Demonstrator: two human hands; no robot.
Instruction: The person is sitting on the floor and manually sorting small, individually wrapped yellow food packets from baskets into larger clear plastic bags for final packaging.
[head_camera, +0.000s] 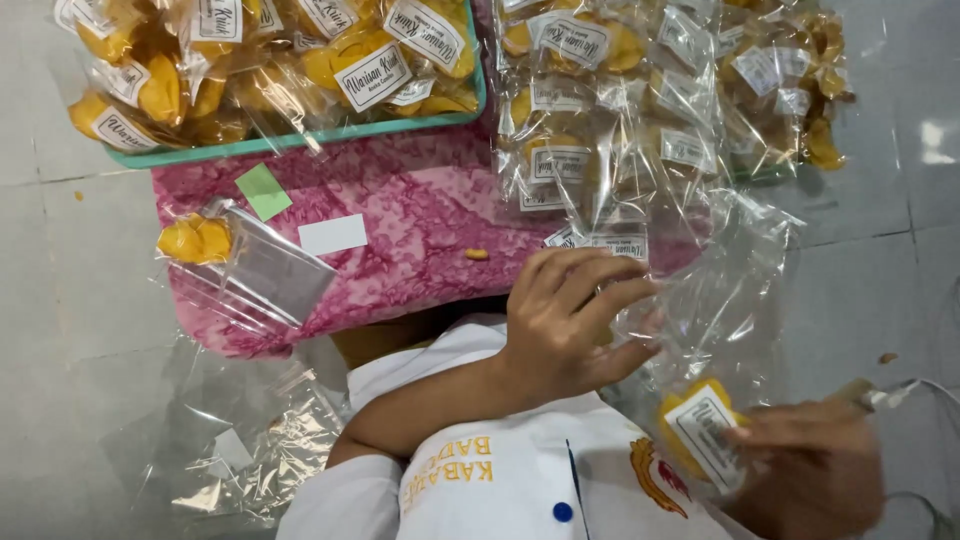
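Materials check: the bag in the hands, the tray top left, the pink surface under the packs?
Bag: thin clear plastic film, glossy; it crinkles, glints, and shows the yellow snack through it. Held by left hand and right hand.
Tray: likely rigid plastic, smooth teal rim.
Pink surface: looks like printed cloth, matte, mottled pattern; could be coated.

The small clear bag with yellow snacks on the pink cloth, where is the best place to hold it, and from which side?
Probably the empty clear flap of the small bag, approached from the lower right. The yellow snacks are bunched at its upper-left end, so the flat flap on the pink cloth gives a thin edge to pinch without crushing them.
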